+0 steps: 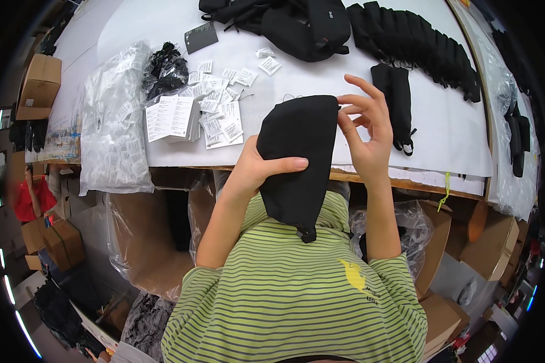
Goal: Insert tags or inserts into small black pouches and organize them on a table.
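Note:
A black fabric pouch (300,151), broad at the top and narrowing to a small looped tab below, hangs upright in front of my body. My left hand (251,169) grips its left side, thumb across the front and the other fingers hidden behind. At the pouch's upper right corner, the thumb and index finger of my right hand (369,133) come together on a tiny dark bit that is too small to name. The other right fingers are raised and spread. Just past that hand lies another slim black pouch (393,100) on the white tabletop (448,139).
Left of the pouch are a stack of printed cards (172,118), scattered small white packets (215,103) and a clear bag (118,121) of packets. Black backpacks (309,27) and a row of black pouches (418,45) lie farther back. Plastic-lined cartons (151,242) stand below the table edge.

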A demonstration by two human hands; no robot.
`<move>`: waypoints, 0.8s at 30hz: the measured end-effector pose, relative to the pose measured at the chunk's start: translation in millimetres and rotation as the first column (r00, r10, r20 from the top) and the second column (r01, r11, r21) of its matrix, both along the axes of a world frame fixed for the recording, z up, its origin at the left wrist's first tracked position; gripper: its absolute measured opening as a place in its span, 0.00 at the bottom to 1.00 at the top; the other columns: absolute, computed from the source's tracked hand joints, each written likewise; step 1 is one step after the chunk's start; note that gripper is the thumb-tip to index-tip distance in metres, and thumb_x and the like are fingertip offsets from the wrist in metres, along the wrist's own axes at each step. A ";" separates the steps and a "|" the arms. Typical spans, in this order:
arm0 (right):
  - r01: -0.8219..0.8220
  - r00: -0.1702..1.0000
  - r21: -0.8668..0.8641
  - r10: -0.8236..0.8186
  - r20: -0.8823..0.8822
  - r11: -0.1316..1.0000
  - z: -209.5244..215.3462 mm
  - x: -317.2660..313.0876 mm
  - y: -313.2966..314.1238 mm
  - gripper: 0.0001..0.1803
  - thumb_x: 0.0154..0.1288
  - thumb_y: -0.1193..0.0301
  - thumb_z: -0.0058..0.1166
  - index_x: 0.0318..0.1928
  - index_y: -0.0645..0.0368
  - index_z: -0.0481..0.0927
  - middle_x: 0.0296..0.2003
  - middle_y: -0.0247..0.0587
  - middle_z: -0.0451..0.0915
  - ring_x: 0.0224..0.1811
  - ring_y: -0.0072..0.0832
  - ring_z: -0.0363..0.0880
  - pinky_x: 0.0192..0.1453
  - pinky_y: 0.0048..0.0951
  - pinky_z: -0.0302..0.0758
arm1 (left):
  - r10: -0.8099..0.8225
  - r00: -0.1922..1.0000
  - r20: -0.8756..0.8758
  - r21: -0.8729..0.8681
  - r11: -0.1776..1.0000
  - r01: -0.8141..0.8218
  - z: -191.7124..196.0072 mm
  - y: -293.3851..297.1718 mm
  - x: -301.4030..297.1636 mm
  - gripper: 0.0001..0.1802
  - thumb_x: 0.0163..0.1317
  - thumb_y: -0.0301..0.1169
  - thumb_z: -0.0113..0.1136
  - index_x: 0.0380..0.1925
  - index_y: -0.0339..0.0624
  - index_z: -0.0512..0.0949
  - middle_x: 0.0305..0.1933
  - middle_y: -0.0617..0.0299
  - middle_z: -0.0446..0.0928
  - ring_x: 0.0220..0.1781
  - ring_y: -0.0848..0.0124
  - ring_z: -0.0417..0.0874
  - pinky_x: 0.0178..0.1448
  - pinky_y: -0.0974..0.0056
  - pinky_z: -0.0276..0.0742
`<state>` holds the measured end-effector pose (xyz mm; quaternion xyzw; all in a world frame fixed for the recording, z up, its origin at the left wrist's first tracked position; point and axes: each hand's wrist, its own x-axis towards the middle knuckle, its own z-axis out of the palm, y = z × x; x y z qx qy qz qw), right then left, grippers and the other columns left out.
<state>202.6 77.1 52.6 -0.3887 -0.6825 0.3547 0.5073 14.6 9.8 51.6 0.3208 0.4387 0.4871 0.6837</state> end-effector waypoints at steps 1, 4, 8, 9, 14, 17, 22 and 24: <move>0.006 0.995 0.082 -0.014 0.097 0.997 0.1 1.4 0.7 0.09 0.58 0.77 0.59 0.40 0.58 0.80 0.55 0.43 0.72 0.33 0.20 0.80 0.29 0.16 0.71 | 0.000 1.000 0.010 -0.007 1.000 0.001 -0.2 0.8 -0.2 0.22 0.46 0.25 0.71 0.43 0.31 0.77 0.39 0.58 0.80 0.39 0.74 0.81 0.45 0.69 0.78; 0.064 0.978 0.148 -0.091 0.189 0.987 4.8 -0.6 -2.7 0.05 0.56 0.77 0.60 0.34 0.58 0.80 0.47 0.37 0.77 0.27 0.19 0.79 0.26 0.19 0.69 | 0.024 1.000 0.004 -0.030 0.999 -0.024 -0.4 1.6 1.2 0.22 0.46 0.25 0.71 0.43 0.31 0.77 0.38 0.58 0.80 0.38 0.73 0.81 0.44 0.69 0.78; -0.096 0.882 0.292 -0.054 0.468 0.952 12.0 -0.5 -9.9 0.06 0.53 0.80 0.58 0.33 0.58 0.80 0.32 0.34 0.81 0.23 0.25 0.76 0.26 0.22 0.67 | 0.223 0.973 0.057 -0.158 0.964 -0.212 -5.3 4.2 0.4 0.22 0.46 0.25 0.69 0.43 0.31 0.77 0.37 0.58 0.80 0.35 0.72 0.82 0.41 0.69 0.79; -0.099 0.882 0.286 -0.049 0.468 0.953 15.3 -1.2 -13.7 0.06 0.53 0.80 0.58 0.33 0.58 0.80 0.32 0.34 0.81 0.23 0.25 0.76 0.26 0.22 0.67 | 0.264 0.958 0.110 -0.183 0.953 -0.242 -13.0 8.0 -4.6 0.20 0.48 0.25 0.67 0.42 0.32 0.76 0.36 0.57 0.80 0.33 0.70 0.82 0.39 0.68 0.80; -0.385 0.808 0.216 0.214 0.549 0.897 29.2 -2.4 -37.8 0.10 0.46 0.78 0.59 0.32 0.55 0.81 0.28 0.30 0.80 0.22 0.26 0.75 0.24 0.26 0.67 | 0.401 0.890 0.217 -0.232 0.907 -0.351 -14.4 20.6 -29.2 0.16 0.52 0.23 0.63 0.42 0.35 0.77 0.34 0.58 0.80 0.32 0.70 0.83 0.38 0.67 0.82; -0.434 0.776 0.222 0.237 0.584 0.873 32.0 -4.0 -41.7 0.09 0.45 0.77 0.59 0.32 0.54 0.81 0.27 0.29 0.79 0.21 0.25 0.74 0.24 0.26 0.67 | 0.422 0.862 0.281 -0.276 0.896 -0.348 -19.0 21.8 -37.5 0.15 0.53 0.23 0.62 0.43 0.35 0.77 0.36 0.58 0.81 0.33 0.69 0.84 0.39 0.67 0.82; -0.499 0.736 0.214 0.280 0.616 0.840 33.9 -4.3 -43.3 0.09 0.46 0.77 0.60 0.32 0.55 0.81 0.26 0.29 0.78 0.20 0.25 0.73 0.24 0.25 0.67 | 0.410 0.836 0.364 -0.317 0.899 -0.303 -26.9 19.7 -42.0 0.15 0.53 0.23 0.61 0.44 0.36 0.77 0.37 0.56 0.81 0.34 0.68 0.84 0.39 0.66 0.82; -0.485 0.725 0.168 0.288 0.625 0.858 34.9 -3.5 -42.7 0.11 0.46 0.76 0.61 0.33 0.54 0.81 0.28 0.30 0.78 0.23 0.26 0.74 0.27 0.26 0.68 | 0.411 0.841 0.353 -0.297 0.901 -0.315 -30.2 20.1 -44.0 0.15 0.55 0.24 0.61 0.43 0.35 0.77 0.37 0.57 0.81 0.35 0.68 0.84 0.40 0.66 0.82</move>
